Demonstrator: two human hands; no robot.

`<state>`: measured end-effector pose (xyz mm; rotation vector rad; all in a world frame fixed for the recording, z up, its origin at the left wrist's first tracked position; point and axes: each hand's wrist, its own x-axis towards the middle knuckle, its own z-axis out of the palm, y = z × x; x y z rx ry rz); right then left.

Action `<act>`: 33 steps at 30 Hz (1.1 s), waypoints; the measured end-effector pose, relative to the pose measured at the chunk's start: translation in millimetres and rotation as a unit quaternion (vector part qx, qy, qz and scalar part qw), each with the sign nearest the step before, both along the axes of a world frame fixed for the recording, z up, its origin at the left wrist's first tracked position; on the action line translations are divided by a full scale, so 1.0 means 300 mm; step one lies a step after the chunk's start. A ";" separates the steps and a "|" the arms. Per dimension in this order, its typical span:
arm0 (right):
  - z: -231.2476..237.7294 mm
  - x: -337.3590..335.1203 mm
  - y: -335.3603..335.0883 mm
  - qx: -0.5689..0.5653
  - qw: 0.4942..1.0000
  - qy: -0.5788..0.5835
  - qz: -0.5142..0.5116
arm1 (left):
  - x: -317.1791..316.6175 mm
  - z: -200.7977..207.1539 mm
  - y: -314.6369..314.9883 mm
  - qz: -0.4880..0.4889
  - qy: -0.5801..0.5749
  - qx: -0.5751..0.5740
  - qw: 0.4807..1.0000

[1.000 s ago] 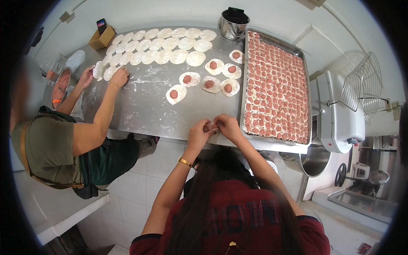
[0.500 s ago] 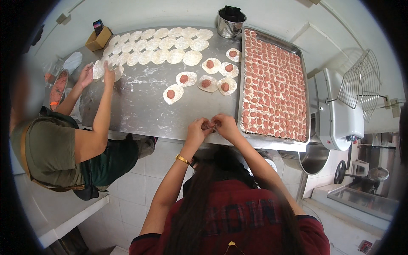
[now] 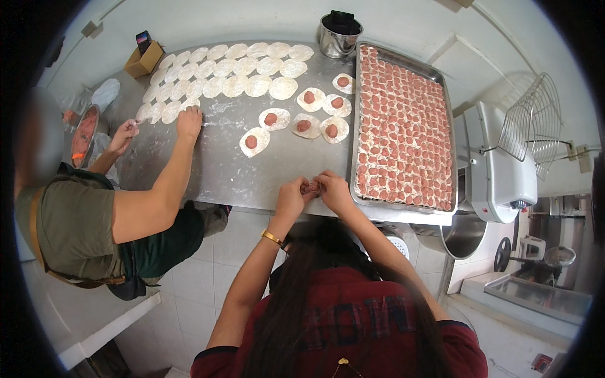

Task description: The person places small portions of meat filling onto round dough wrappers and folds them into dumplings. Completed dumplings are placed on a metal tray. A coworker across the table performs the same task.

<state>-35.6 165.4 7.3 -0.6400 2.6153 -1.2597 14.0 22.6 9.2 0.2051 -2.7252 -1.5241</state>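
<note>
Close to the table's near edge, my left hand (image 3: 292, 196) and my right hand (image 3: 333, 189) meet with their fingertips closed round a dumpling (image 3: 310, 188). Reddish filling shows in it, and my fingers hide most of its wrapper. Just beyond my hands lie several round wrappers topped with a ball of meat filling, the nearest being a filled wrapper (image 3: 251, 142). To the right of my hands stands a large metal tray (image 3: 357, 157), packed with rows of open-topped dumplings (image 3: 406, 138).
A co-worker's hand (image 3: 189, 121) touches the flat plain wrappers (image 3: 233, 85) laid in rows on the steel table (image 3: 208, 164). A tray of meat filling (image 3: 85, 135) lies far left. Behind stand a metal pot (image 3: 339, 39) and a cardboard box (image 3: 144, 61); a mixer (image 3: 501, 164) is at right.
The co-worker has laid wrappers down at the front of the rows, one hand moving right onto the table. My hands stay in place, fingers shifting slightly round the dumpling.
</note>
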 end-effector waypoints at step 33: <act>-0.020 -0.040 -0.006 0.077 0.989 0.101 -0.078 | -0.050 -0.031 -0.019 -0.008 0.082 0.034 0.996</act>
